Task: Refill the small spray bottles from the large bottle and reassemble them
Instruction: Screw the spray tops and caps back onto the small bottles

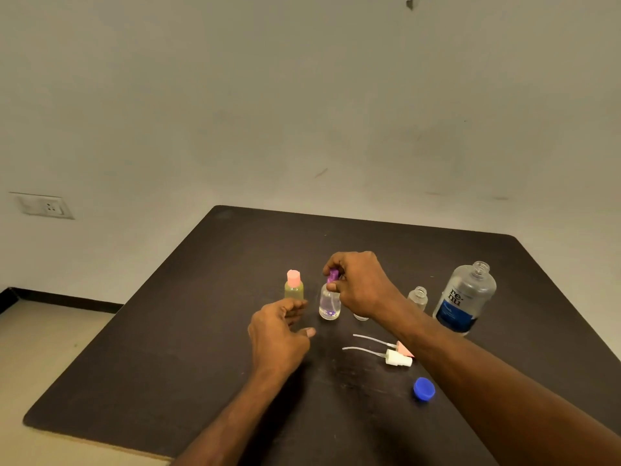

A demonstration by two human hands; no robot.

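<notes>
Upright on the tabletop, the clear bottle stands under my right hand pinching its purple sprayer; left hand relaxed, empty, just beside it.

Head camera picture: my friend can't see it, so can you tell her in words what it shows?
A right hand pinches the purple spray top on a small clear bottle standing on a dark table, while the left hand hovers open beside it. Nearby are a pink-capped yellow bottle, an open large bottle, two loose spray tops and a blue cap.

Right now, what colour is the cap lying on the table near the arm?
Blue. The round cap shows best in the head view.
</notes>
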